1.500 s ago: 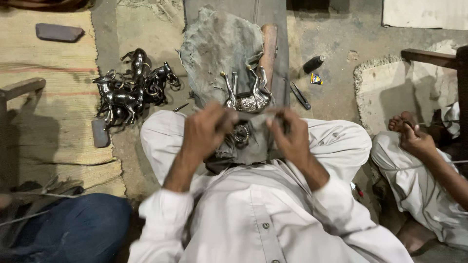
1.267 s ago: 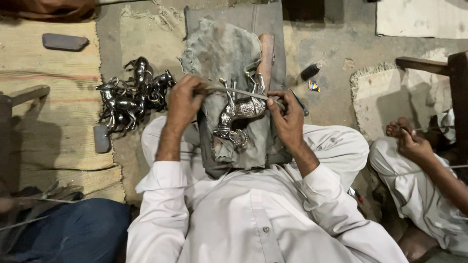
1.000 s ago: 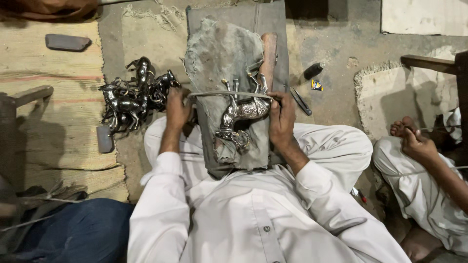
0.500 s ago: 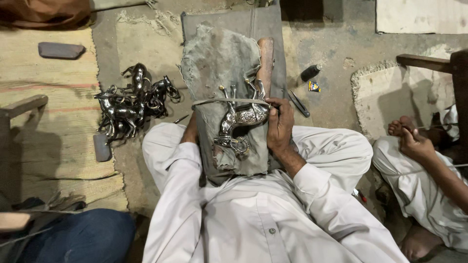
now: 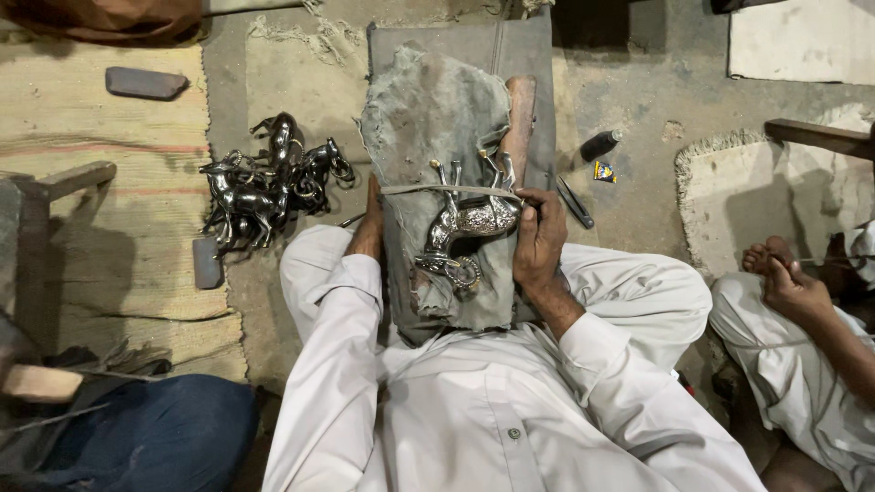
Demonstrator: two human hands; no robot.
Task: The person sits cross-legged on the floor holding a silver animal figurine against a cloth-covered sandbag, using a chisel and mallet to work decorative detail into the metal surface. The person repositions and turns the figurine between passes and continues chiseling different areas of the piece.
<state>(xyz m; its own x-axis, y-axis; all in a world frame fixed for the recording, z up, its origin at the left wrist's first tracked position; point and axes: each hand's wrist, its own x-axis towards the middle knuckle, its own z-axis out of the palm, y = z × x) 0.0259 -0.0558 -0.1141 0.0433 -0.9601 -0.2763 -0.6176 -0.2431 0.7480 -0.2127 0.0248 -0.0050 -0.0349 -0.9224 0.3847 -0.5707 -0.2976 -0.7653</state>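
Note:
A shiny metal horse figurine [image 5: 467,228] lies on its side on a grey cloth [image 5: 437,137] draped over a work board in front of me. A thin strap [image 5: 447,189] runs across the horse's legs. My right hand [image 5: 540,237] is closed on the strap's right end, beside the horse's body. My left hand [image 5: 369,223] sits at the cloth's left edge, mostly hidden behind it, near the strap's other end; its grip does not show.
A pile of dark metal horse figurines [image 5: 264,182] lies on the floor to the left by a woven mat [image 5: 82,164]. A small dark bottle [image 5: 599,145] and a tool [image 5: 575,202] lie to the right. Another person sits at the right, hand [image 5: 791,287] on foot.
The horse went from held up in the air to resting on the cloth. Both hands dropped lower, pulling the strap down across the horse's legs; my left hand slid behind the cloth's edge.

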